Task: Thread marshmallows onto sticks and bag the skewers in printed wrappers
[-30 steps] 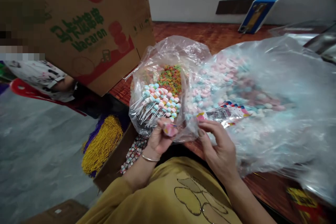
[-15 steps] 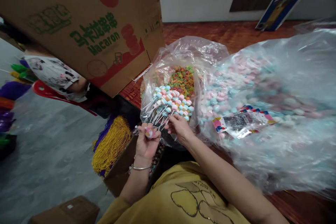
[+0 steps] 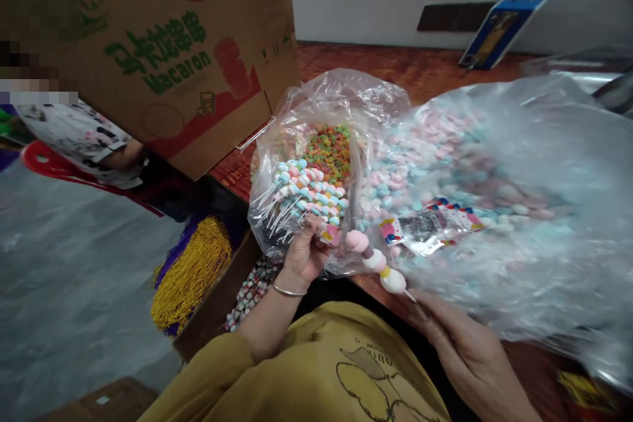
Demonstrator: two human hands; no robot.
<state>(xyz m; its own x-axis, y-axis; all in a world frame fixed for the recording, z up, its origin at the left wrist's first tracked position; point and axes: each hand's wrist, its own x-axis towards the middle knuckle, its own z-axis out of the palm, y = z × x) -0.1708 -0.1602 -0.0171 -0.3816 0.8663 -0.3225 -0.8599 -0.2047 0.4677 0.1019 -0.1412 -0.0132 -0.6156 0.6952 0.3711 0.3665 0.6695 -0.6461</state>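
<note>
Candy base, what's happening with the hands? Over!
Right hand: pinching marshmallow skewer by its stick. Left hand: holding pink printed wrapper. No obstruction visible between them.

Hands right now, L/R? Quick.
Left hand: closed, holding a pink printed wrapper.
Right hand: closed, holding a marshmallow skewer by its stick.

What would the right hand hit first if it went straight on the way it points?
Probably the pink wrapper in the left hand, met by the marshmallow skewer leading from the right hand; depth is unclear.
</note>
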